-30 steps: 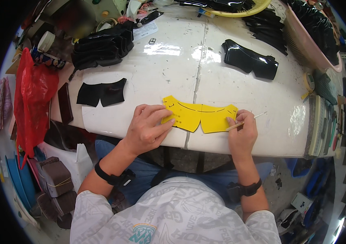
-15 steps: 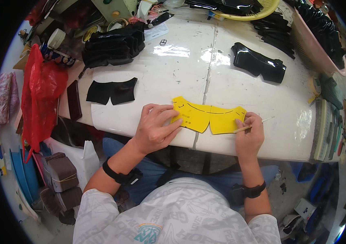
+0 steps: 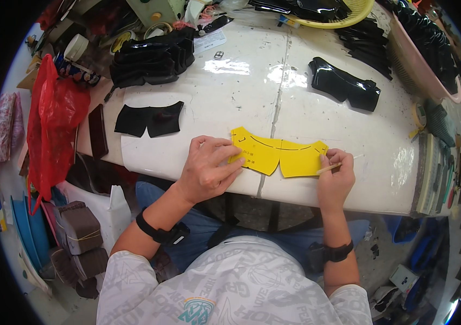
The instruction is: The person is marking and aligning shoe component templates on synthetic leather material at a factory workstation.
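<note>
A yellow template (image 3: 260,154) with a curved top edge, a notch in its lower edge and dark markings lies near the table's front edge. My left hand (image 3: 208,168) holds its left end, thumb and fingers pressing on the surface. At the other end is my right hand (image 3: 336,176), pinching a thin pale pen-like stick (image 3: 328,168), with the thumb close to the template's right edge. Whether anything lies under the template is hidden. Left of it lies a flat black piece (image 3: 149,119) of similar notched shape; glossy black pieces (image 3: 344,84) rest at the right.
Stacked black pieces (image 3: 152,58) stand at the back left, beside a red plastic bag (image 3: 57,124). A yellow basket (image 3: 338,20) and a pink basket (image 3: 414,67) with black pieces are at the far right. A dark phone-like slab (image 3: 97,131) lies at the left.
My right hand has shifted slightly right, and the stick's near tip has moved right along the template's lower edge. My left hand and the template have hardly moved.
</note>
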{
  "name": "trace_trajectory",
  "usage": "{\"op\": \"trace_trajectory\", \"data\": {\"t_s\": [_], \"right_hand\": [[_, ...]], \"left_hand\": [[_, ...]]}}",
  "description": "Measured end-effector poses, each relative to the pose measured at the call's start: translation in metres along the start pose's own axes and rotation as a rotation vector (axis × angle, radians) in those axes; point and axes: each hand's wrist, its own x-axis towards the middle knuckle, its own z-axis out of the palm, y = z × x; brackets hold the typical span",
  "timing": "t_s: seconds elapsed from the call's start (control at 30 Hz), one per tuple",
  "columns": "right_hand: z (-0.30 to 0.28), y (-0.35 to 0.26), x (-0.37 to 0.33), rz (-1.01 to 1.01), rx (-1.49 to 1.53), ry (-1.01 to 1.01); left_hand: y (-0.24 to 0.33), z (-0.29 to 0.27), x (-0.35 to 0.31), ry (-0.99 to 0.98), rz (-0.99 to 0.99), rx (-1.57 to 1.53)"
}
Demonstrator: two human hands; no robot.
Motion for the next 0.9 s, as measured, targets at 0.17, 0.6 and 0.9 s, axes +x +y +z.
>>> {"op": "trace_trajectory", "data": {"t_s": [0.17, 0.6, 0.9], "right_hand": [[-0.0014, -0.0042, 0.0022, 0.099, -0.054, -0.024], [0.0006, 0.0009, 0.0033, 0.099, -0.006, 0.008], [0.0015, -0.0013, 0.0032, 0.084, -0.022, 0.012]], "left_hand": [[-0.0008, 0.0020, -0.0024, 0.000, -0.018, -0.010], [-0.0012, 0.0024, -0.0024, -0.032, -0.018, -0.011], [-0.0005, 0.0014, -0.0022, -0.033, -0.020, 0.002]]}}
